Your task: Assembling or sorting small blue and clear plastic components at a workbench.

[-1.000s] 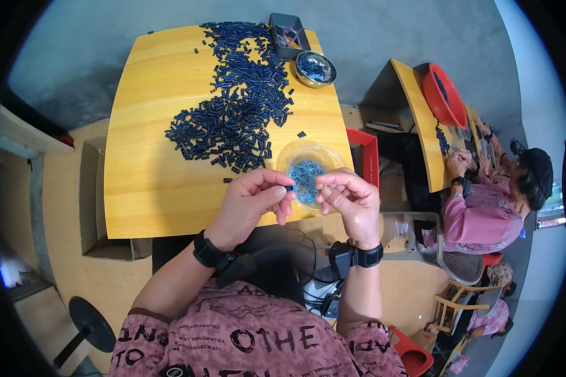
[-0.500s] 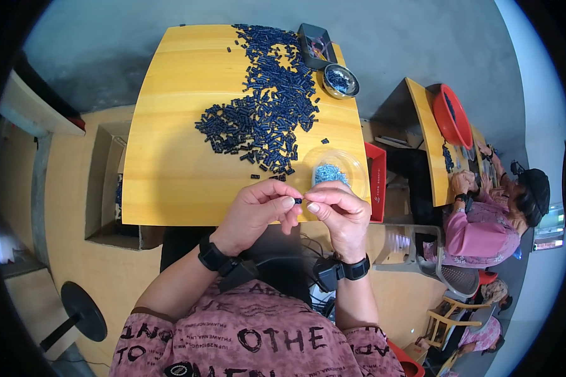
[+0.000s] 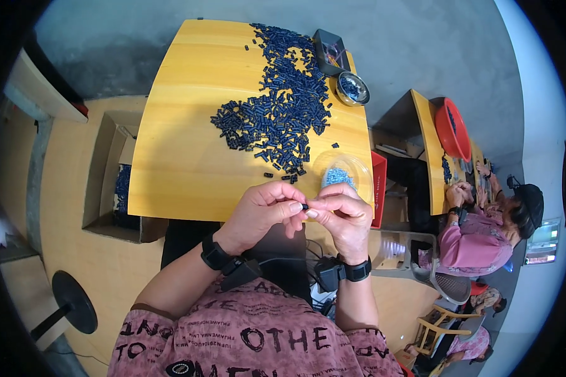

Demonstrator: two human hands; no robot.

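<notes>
Head view: a loose or misaligned pinch could drop the small black piece (image 3: 304,207) past the near edge of the table (image 3: 182,163).
It sits nearer than the pile of black pieces (image 3: 286,113), left of the clear tub (image 3: 361,168). Left hand (image 3: 258,210): thumb and forefinger closed on it. Right hand (image 3: 344,217): fingertips pinched together at its right end; anything between them, I cannot tell.
</notes>
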